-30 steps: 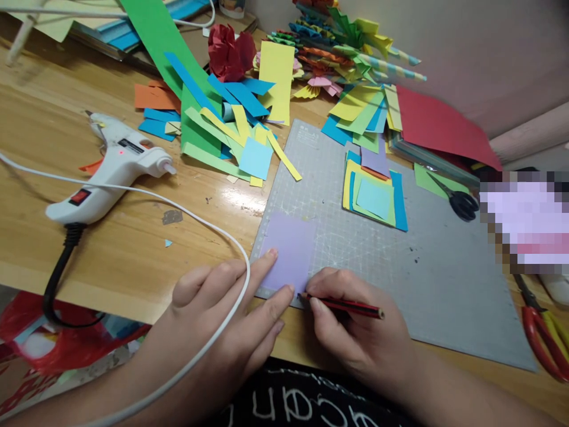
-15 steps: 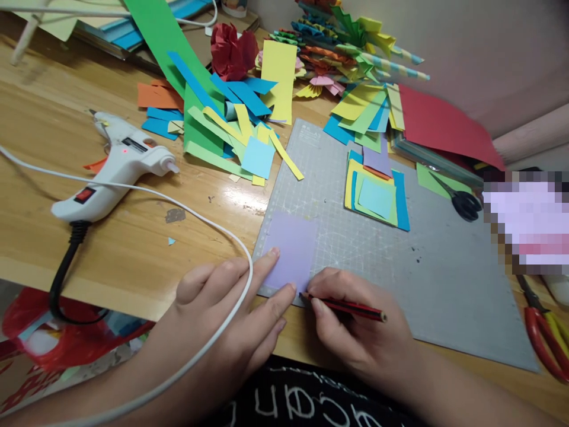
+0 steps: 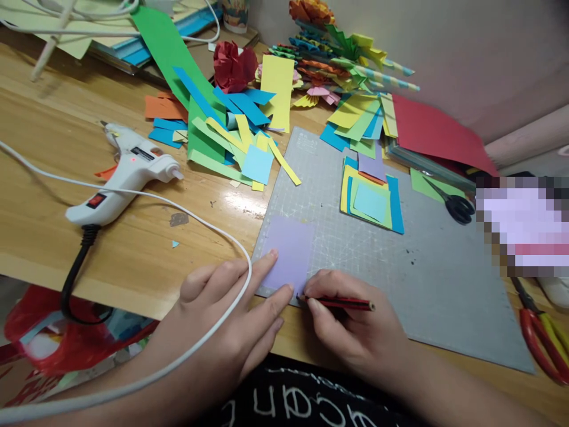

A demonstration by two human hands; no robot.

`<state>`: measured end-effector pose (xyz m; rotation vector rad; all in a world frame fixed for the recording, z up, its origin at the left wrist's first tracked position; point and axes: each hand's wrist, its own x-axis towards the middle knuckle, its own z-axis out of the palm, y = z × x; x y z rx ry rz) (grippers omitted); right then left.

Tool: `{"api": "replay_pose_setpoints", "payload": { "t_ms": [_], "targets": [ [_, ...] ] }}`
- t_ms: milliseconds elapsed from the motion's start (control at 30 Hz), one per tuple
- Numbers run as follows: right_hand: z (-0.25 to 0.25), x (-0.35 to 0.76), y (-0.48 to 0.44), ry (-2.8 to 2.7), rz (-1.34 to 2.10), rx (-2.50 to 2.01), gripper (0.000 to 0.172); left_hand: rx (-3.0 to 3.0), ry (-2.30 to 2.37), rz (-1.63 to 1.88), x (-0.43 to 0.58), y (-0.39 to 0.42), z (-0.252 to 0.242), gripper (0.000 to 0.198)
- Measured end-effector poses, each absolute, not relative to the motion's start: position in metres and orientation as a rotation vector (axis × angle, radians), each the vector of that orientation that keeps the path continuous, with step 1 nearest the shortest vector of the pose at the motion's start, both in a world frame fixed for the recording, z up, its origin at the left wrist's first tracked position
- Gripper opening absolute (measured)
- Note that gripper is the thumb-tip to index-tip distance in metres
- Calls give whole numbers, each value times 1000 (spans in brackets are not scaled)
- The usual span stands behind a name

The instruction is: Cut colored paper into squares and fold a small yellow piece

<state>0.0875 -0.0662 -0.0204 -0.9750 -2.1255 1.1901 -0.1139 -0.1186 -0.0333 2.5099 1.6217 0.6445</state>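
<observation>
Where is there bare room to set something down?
The grey mat is mostly bare between the right hand, the paper stack and the black scissors; the table is bare left of the glue gun. The far side is crowded with paper strips and flowers.

The paper (image 3: pixel 290 243) is lilac, the pencil (image 3: pixel 344 303) red-and-black.

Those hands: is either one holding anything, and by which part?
The right hand grips the pencil near its point; the left hand merely touches the purple paper.
</observation>
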Motion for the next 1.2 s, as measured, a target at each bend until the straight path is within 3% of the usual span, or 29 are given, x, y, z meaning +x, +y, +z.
{"api": "replay_pose_setpoints", "payload": {
  "t_ms": [233, 367, 467, 667, 833, 933, 1000, 1067, 1133, 1200],
  "targets": [
    [-21, 89, -56, -1749, 1178, -1024, 24, 2467, 1616, 641, -118, -120, -30, 28],
    [-18, 78, -28, -2015, 931, -1193, 12, 2460, 1620, 617, -117, -120, -27, 30],
    [-11, 66, -6, -2180, 796, -1318, 13, 2476, 1625, 615, -117, -120, -26, 30],
    [1, 54, 12, -2227, 1098, -1426, 24, 2423, 1637, 583, -116, -122, -26, 30],
    [7, 68, 5, -1952, 1407, -1133, 22, 2322, 1649, 722, -113, -125, -23, 24],
    [16, 89, -11, -1917, 1221, -1062, 19, 2109, 1741, 1027, -106, -117, -15, 15],
    [23, 107, -25, -1980, 1003, -989, 19, 1984, 1755, 1141, -97, -105, -7, 26],
    [30, 127, -41, -2071, 763, -871, 23, 2021, 1661, 1090, -85, -91, 2, 29],
    [33, 148, -56, -2193, 563, -776, 26, 2177, 1482, 985, -69, -76, 9, 10],
    [32, 169, -69, -2304, 401, -765, 26, 2351, 1374, 935, -50, -63, 13, 10]
  ]
}}
